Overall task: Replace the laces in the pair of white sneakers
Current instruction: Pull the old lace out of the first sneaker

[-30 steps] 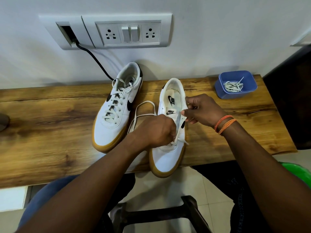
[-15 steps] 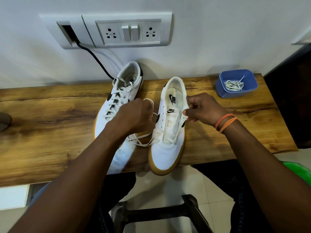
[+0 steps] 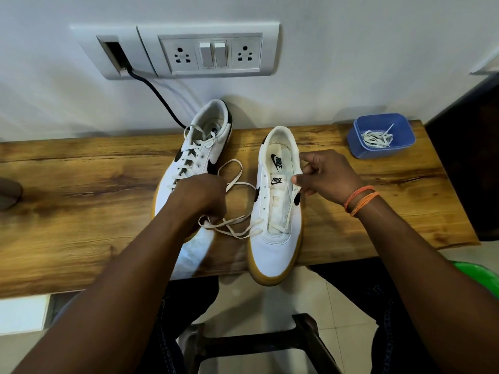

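Two white sneakers with gum soles lie on the wooden table [image 3: 81, 190]. The left sneaker [image 3: 201, 155] is fully laced. The right sneaker [image 3: 278, 228] has a lace only through its lowest eyelets. My left hand [image 3: 201, 199] grips the off-white lace [image 3: 237, 184], which loops loosely between the two shoes. My right hand [image 3: 324, 175] pinches the other end of that lace at the right sneaker's upper edge, beside the tongue.
A blue plastic tub [image 3: 382, 136] with a bundle of white laces stands at the table's back right. A black cable [image 3: 159, 98] runs from the wall socket panel [image 3: 210, 51] down behind the left sneaker. A dark stool [image 3: 259, 344] stands below the table edge.
My left hand has pulled the lace out leftward from the right sneaker, ending over the left sneaker's toe. The lace now lies in loose loops between the shoes. My right hand stayed put.
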Motion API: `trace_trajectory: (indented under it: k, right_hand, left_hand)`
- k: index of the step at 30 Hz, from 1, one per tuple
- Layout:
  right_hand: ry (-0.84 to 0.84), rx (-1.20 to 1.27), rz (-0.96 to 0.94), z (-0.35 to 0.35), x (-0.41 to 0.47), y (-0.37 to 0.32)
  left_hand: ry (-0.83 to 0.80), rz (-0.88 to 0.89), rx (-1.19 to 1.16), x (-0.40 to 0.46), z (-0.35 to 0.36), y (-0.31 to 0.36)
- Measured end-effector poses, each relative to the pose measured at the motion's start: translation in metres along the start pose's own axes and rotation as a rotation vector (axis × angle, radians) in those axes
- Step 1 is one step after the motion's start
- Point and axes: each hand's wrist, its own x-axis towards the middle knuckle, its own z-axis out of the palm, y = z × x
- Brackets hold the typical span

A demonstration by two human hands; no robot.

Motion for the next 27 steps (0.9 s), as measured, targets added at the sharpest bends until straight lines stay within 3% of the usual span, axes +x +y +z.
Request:
trace_trajectory:
  k: [5, 7, 9, 13, 18, 21, 27]
  right_hand:
    - [0.176, -0.251, -0.105, 0.013, -0.012, -0.008]
    - [0.238, -0.285, -0.143, 0.026, -0.025, -0.012]
    - [0.191, -0.250, -0.123, 0.037, -0.040, -0.010]
    - [0.031, -0.292, -0.074, 0.073, -0.071, -0.006]
    - [0.206, -0.227, -0.019, 0.084, -0.069, -0.003]
    - [0.220, -0.144, 0.028, 0.083, -0.073, 0.004]
    - [0.263, 0.613, 0.506, 0.072, -0.100, 0.002]
  left_hand:
    - [0.485, 0.351, -0.447, 0.002, 0.004, 0.017]
    - [0.540, 0.574, -0.482, 0.000, 0.007, 0.019]
    - [0.510, 0.695, -0.329, 0.005, 0.011, 0.023]
    - [0.451, 0.610, -0.169, 0.012, 0.018, 0.030]
    - [0.444, 0.593, -0.246, 0.006, 0.016, 0.035]
    - [0.420, 0.606, -0.256, 0.002, 0.012, 0.032]
    - [0.407, 0.640, -0.335, -0.004, 0.009, 0.031]
